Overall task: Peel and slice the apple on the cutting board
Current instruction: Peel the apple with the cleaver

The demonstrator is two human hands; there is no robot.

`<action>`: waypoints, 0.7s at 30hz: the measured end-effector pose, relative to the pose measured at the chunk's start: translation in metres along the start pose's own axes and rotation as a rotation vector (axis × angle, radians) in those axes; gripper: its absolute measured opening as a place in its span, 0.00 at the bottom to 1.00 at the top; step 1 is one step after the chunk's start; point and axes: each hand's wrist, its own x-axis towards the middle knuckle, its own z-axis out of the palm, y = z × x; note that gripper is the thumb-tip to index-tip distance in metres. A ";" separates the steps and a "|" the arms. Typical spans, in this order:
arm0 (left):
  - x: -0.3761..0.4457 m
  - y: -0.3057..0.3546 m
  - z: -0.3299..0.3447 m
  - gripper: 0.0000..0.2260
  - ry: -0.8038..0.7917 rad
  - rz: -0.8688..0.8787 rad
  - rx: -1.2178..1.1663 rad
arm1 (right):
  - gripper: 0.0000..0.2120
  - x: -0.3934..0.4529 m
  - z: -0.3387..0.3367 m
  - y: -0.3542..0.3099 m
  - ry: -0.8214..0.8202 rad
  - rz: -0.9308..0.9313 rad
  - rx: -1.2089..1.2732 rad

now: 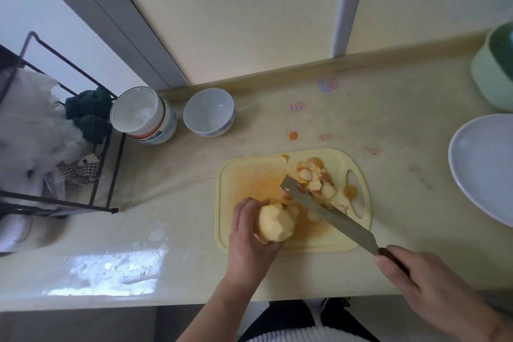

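Observation:
A peeled, pale yellow apple (275, 223) is held at the near left corner of the yellow cutting board (249, 172), with my left hand (249, 241) gripping it from the left and below. My right hand (416, 283) grips the dark handle of a knife (327, 209). Its long blade reaches up and left over the board, its tip beside a pile of red and white peel pieces (316, 183) on the far right part of the board.
A white bowl (208, 111) and a white tub (143, 115) stand at the back of the counter. A black wire rack (69, 130) with cloths is at the left. A large white plate (483, 166) and a green container (497, 66) sit at the right edge.

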 end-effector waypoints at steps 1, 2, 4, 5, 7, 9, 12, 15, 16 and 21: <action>0.001 -0.002 -0.002 0.34 0.004 -0.010 0.005 | 0.27 -0.002 -0.002 -0.001 -0.007 -0.023 -0.016; 0.003 -0.002 -0.004 0.33 0.005 -0.012 0.004 | 0.25 -0.004 -0.004 -0.002 -0.015 -0.055 -0.055; 0.007 0.001 -0.008 0.32 0.004 -0.005 -0.025 | 0.20 -0.008 -0.005 -0.004 -0.012 -0.117 -0.176; 0.008 0.004 -0.009 0.32 0.007 0.002 -0.045 | 0.20 -0.009 -0.004 -0.004 -0.006 -0.132 -0.227; 0.009 0.007 -0.009 0.31 0.007 -0.010 -0.074 | 0.20 -0.010 -0.004 -0.007 0.001 -0.137 -0.273; 0.010 0.008 -0.008 0.29 -0.007 -0.026 -0.074 | 0.20 -0.010 -0.005 -0.008 -0.008 -0.142 -0.267; 0.008 0.008 -0.007 0.28 -0.004 -0.045 -0.062 | 0.20 -0.010 -0.006 -0.008 -0.001 -0.159 -0.300; 0.008 0.009 -0.007 0.28 -0.010 -0.039 -0.062 | 0.21 -0.012 -0.007 -0.008 -0.019 -0.138 -0.323; 0.007 0.009 -0.008 0.28 -0.011 -0.044 -0.067 | 0.22 -0.012 -0.007 -0.008 -0.022 -0.137 -0.324; 0.003 0.003 -0.004 0.34 -0.016 -0.036 -0.068 | 0.21 -0.011 -0.001 -0.005 -0.036 -0.124 -0.277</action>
